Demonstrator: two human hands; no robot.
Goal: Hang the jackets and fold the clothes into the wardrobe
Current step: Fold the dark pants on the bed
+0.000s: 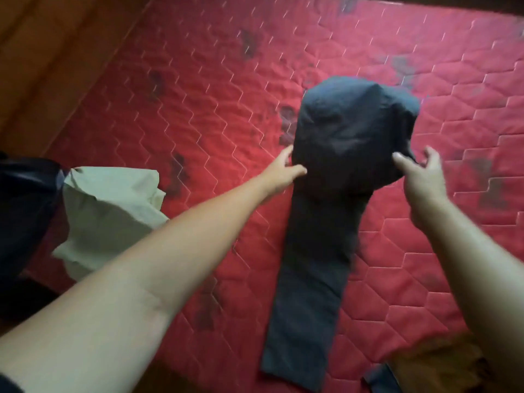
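Dark navy trousers lie lengthwise on the red quilted mattress, folded into a long narrow strip with the leg ends toward me. Their far part is lifted into a rounded bulge. My left hand pinches the left edge of that bulge, thumb on top of the cloth. My right hand is at the right edge, thumb pressed on the fabric and fingers curled behind a fold of it. The whole frame is blurred.
A pale green garment lies crumpled at the mattress's left edge, next to a dark garment at the far left. Wooden surfaces border the bed on the left. An orange-brown cloth and a dark strip lie at the near right corner.
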